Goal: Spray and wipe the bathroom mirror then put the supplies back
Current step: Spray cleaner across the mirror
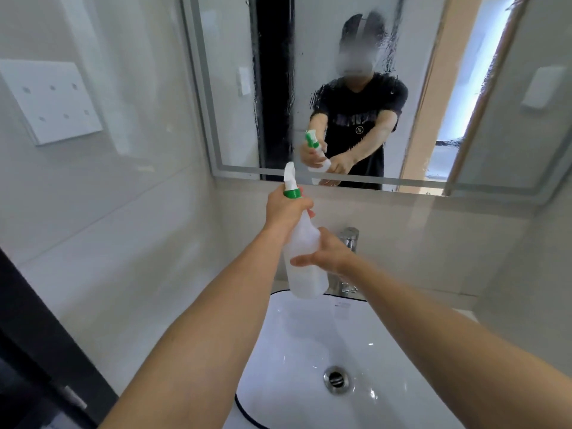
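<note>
Right now I hold the spray bottle (305, 258) up over the sink (309, 351), tilted so its white nozzle points up toward the mirror (340, 88). My left hand (286, 209) is wrapped around the neck of the bottle just under the green collar, fingers curled around it; from this angle I cannot tell whether a finger is on the trigger. My right hand (328, 253) steadies the translucent body from the side, its thumb lying across the front of the bottle and its fingers curving round the far side, so both hands have hold of it. The bottle hangs above the back rim of the basin, in front of the chrome faucet (349, 239), which shows just past my right hand. The mirror glass carries a misty film with streaks running down its middle, and the reflection shows the same two-handed hold on the bottle. A white switch plate (52, 100) sits on the tiled wall at the left.
</note>
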The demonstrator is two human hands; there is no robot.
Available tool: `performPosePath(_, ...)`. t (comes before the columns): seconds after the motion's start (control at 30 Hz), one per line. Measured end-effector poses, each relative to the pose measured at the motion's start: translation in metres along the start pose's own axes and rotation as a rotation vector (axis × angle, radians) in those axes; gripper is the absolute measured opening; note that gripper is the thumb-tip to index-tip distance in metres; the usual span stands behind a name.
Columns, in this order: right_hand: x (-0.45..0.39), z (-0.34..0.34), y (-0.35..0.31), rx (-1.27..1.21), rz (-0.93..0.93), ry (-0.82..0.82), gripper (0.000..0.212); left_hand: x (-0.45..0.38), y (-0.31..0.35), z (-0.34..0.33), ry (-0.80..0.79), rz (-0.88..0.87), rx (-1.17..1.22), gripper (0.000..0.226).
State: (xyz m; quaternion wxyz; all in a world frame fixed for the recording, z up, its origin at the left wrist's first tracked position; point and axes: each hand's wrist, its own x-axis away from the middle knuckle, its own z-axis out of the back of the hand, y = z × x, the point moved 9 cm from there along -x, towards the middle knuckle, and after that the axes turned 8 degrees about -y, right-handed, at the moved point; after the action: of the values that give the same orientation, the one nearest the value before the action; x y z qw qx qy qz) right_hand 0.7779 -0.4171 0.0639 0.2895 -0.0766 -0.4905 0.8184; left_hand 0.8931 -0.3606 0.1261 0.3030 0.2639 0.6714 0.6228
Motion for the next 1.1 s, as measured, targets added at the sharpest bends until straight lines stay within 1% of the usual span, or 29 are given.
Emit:
performPosePath(0.07, 0.002, 0.005, 0.006, -0.004, -0.014, 0.003, 0.072, 0.000, -0.003, -0.009, -0.033, 0.005, 0.022, 0.036)
performPosePath(0.13, 0.001, 0.008, 0.007, 0.015, -0.021, -0.003, 0.072, 0.001, -0.005, -0.010, -0.028, 0.008, 0.040, 0.037)
performPosePath(0.3, -0.007, 0.002, -0.001, 0.067, -0.008, -0.021, 0.075, 0.000, -0.003, 0.007, 0.060, 0.002, 0.064, 0.025)
performPosePath(0.43, -0.015, -0.012, -0.011, 0.076, 0.010, -0.058, 0.073, 0.000, -0.002, 0.026, 0.106, 0.017, 0.047, 0.022)
performPosePath(0.5, -0.020, -0.021, -0.021, 0.091, 0.025, -0.072, 0.072, -0.001, 0.002, 0.039, 0.101, 0.002, 0.062, 0.024)
performPosePath(0.57, -0.026, -0.029, -0.036, 0.113, 0.053, -0.081, 0.071, -0.002, 0.011, 0.052, 0.094, -0.027, 0.079, 0.034)
performPosePath(0.63, -0.032, -0.034, -0.057, 0.110, 0.095, -0.089, 0.071, -0.002, 0.027, 0.067, 0.100, -0.061, 0.068, 0.040)
performPosePath(0.73, -0.041, -0.039, -0.094, 0.082, 0.157, -0.087, 0.073, -0.001, 0.064, 0.090, 0.133, -0.138, 0.045, 0.035)
performPosePath(0.83, -0.049, -0.039, -0.135, 0.029, 0.235, -0.081, 0.083, 0.001, 0.104, 0.109, 0.173, -0.206, 0.022, 0.036)
performPosePath(0.9, -0.052, -0.036, -0.161, 0.026, 0.291, -0.075, 0.087, 0.001, 0.130, 0.119, 0.194, -0.255, 0.012, 0.032)
performPosePath(1.1, -0.052, -0.023, -0.216, 0.015, 0.404, -0.063, 0.077, 0.001, 0.189, 0.135, 0.241, -0.368, -0.031, 0.026)
